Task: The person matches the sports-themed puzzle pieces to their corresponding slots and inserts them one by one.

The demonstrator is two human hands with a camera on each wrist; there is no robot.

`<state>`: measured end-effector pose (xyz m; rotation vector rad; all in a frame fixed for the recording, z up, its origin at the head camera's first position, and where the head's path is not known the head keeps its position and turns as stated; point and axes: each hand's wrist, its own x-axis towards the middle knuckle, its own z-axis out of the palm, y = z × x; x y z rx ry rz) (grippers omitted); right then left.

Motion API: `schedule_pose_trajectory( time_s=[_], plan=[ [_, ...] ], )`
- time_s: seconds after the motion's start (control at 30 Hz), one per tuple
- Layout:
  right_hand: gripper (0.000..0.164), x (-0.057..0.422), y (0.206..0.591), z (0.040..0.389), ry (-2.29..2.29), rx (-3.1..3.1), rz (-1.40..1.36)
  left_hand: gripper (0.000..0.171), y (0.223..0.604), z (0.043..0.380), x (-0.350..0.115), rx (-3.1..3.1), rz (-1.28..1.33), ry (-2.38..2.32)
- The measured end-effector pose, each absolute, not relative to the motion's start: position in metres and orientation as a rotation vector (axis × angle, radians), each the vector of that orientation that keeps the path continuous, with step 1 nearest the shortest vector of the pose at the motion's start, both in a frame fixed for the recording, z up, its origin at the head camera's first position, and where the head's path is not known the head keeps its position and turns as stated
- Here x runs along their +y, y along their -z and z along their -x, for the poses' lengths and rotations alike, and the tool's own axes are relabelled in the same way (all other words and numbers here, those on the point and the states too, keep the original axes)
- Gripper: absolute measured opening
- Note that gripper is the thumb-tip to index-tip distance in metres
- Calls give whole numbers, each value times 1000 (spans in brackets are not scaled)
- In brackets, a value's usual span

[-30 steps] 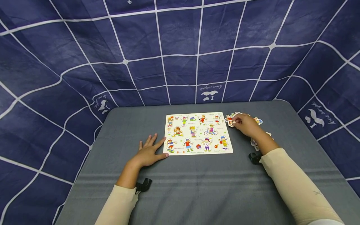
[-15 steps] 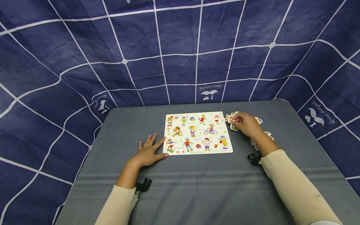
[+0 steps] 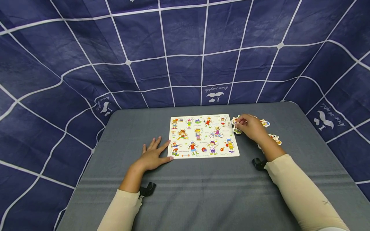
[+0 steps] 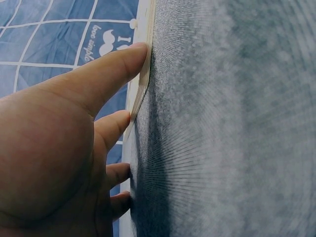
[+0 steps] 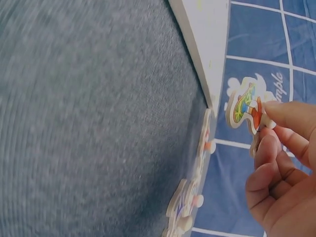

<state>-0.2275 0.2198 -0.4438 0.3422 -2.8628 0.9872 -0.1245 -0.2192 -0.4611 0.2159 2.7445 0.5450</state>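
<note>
Right hand [image 3: 253, 129] pinches a puzzle piece [image 5: 243, 107] between fingers, raised off the tabletop [image 3: 202, 189] near its far edge, right of centre; piece sits left of those fingers, just beside right edge of the puzzle board [image 3: 191, 137], right hand nearer; long axis unclear, partly covered; left hand [image 3: 151, 158] spread, holding nothing, touching board's left edge.

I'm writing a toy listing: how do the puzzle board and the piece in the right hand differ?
The puzzle board is large and rectangular; the held piece is much smaller, with a curvy outline. The puzzle board lies flat on the table; the held piece is pinched, raised, in the right hand. Both have colourful prints and pale edges.
</note>
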Motion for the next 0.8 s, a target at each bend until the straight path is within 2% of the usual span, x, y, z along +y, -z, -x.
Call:
schedule_pose_trajectory(
  time_s=[0.8],
  plan=[
    [15, 193, 434, 217, -1027, -2863, -323, 84, 462, 125, -220, 2747, -226, -547]
  ],
)
